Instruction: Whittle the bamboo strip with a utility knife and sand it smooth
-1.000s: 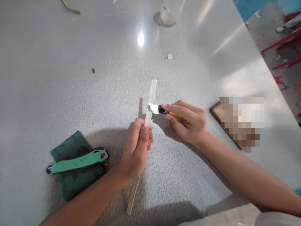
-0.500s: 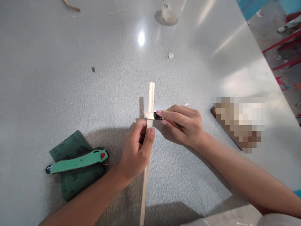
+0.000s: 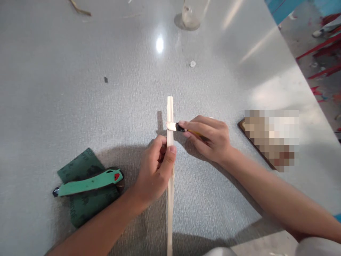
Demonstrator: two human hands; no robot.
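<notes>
A long pale wooden stick (image 3: 169,110) runs nearly straight away from me over the grey table (image 3: 66,89). My left hand (image 3: 156,170) is closed around its middle. My right hand (image 3: 210,138) grips a small knife (image 3: 178,127) with a black collar and yellow handle. The knife's short blade lies across the stick just above my left thumb, touching its right edge.
A green-handled folding tool (image 3: 89,182) lies on dark green sandpaper (image 3: 80,209) at the left front. A glass jar (image 3: 192,14) stands at the far edge, a small white cap (image 3: 192,64) nearer. A flat dark-framed object (image 3: 255,142), partly blurred, lies right of my hand.
The stick has swung from a tilt to nearly straight, its near end moving right. The blade stays across it, now showing less of itself.
</notes>
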